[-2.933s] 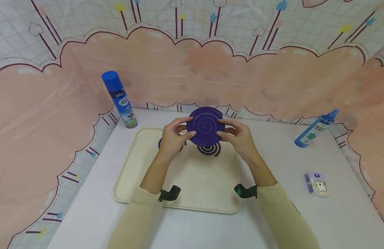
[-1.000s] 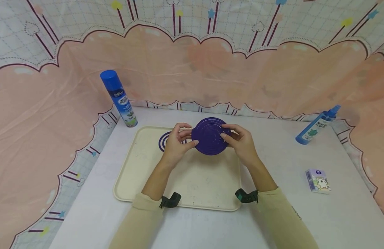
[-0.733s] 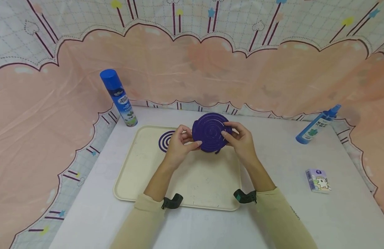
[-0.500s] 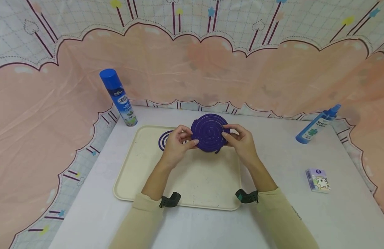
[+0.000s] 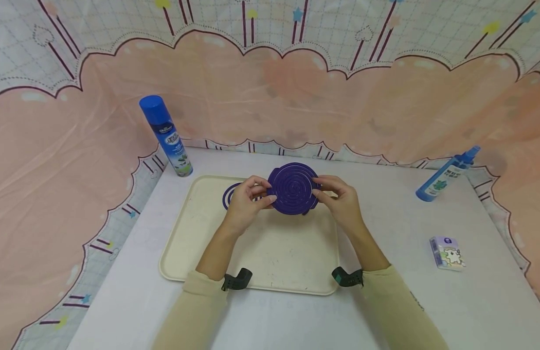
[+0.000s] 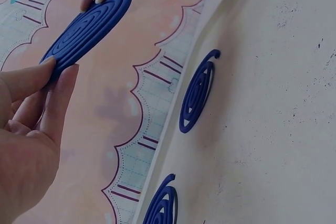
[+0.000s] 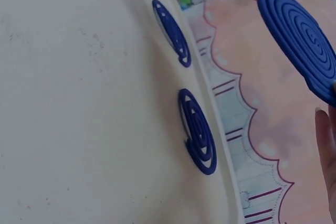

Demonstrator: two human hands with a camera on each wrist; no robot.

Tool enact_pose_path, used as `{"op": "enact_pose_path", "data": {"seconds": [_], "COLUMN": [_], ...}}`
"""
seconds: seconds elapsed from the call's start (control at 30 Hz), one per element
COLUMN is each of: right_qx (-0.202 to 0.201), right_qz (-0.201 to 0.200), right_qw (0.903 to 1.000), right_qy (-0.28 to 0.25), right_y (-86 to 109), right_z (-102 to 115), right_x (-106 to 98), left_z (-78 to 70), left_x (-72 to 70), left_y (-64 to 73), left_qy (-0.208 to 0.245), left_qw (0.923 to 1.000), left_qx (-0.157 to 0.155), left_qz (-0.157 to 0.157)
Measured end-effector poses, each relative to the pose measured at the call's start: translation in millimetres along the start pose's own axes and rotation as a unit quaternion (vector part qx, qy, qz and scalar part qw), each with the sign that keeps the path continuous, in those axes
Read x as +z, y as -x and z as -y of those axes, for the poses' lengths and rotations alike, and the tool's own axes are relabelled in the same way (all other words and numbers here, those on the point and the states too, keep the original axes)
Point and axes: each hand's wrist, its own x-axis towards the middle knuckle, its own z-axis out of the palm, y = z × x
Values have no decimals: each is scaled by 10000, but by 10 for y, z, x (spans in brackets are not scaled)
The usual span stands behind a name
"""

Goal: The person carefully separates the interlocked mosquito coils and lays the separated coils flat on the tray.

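Note:
A dark blue-purple mosquito coil, tightly wound, is held up over the far part of the cream tray. My left hand pinches its left edge between thumb and fingers. At the right edge, my right hand pinches it the same way. Both wrist views show the held coil tilted, gripped from opposite sides. Two more coils lie on the tray near its far rim: the left coil is partly behind my left hand in the head view, and the right coil is mostly hidden there by the held one.
A blue aerosol can stands at the back left of the white table. On the right are a blue spray bottle and a small purple-and-white packet. A patterned cloth hangs behind.
The held coil has come down slightly and now covers most of the right-hand tray coil. My left fingers loosened at its edge, then closed on it again.

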Motion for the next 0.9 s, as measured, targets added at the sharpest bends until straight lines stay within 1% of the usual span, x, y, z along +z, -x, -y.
{"op": "enact_pose_path", "data": {"seconds": [0.13, 0.33, 0.47, 0.67, 0.9], "right_qx": [-267, -563, -577, -583, -661], "right_qz": [-115, -254, -253, -234, -222], "right_qw": [9988, 9971, 9969, 9967, 9963], "right_qy": [388, 435, 466, 505, 499], "right_y": [17, 33, 42, 50, 49], "right_z": [-14, -26, -33, -38, -33], "right_x": [11, 28, 33, 31, 40], "left_z": [3, -5, -4, 12, 25], "left_x": [-1, 7, 6, -1, -5], "left_y": [1, 7, 11, 7, -1], "left_qy": [85, 406, 517, 532, 571], "left_qw": [9999, 9991, 9986, 9985, 9980], "left_qx": [-54, -109, -126, -122, -257], "left_qz": [-39, -79, -75, -59, -129]}}
